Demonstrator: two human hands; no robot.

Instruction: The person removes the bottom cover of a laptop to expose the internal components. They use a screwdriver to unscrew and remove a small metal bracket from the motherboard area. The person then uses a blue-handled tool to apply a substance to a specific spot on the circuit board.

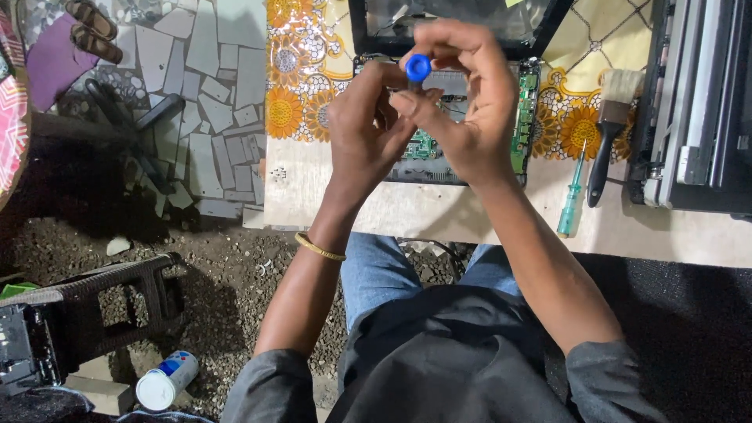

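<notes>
Both hands were up above the counter (439, 215), close together. The left hand (364, 129) & right hand (470, 102) each pinched a small blue round cap (418, 67) between fingertips, so both grips were closed on it. Can't tell what the cap sat on; the fingers hid the part under it. The cap was in the air, over an opened gadget (427, 145) w/ green circuit boards showing, which lay at the far side of the counter on a yellow flower cloth (301, 86). The gadget's cover looked already off, so the opening-up part seemed done. The insides were bare & nothing looked put back yet, so the closing up seemed left to do, I think. To the right lay a green see-through screwdriver (570, 200), not touched. Next to it was a paint brush (611, 125) w/ a black handle, then a big grey machine (697, 102) at the far right. Down on the gravel floor at the near left lay a white can (166, 381).
</notes>
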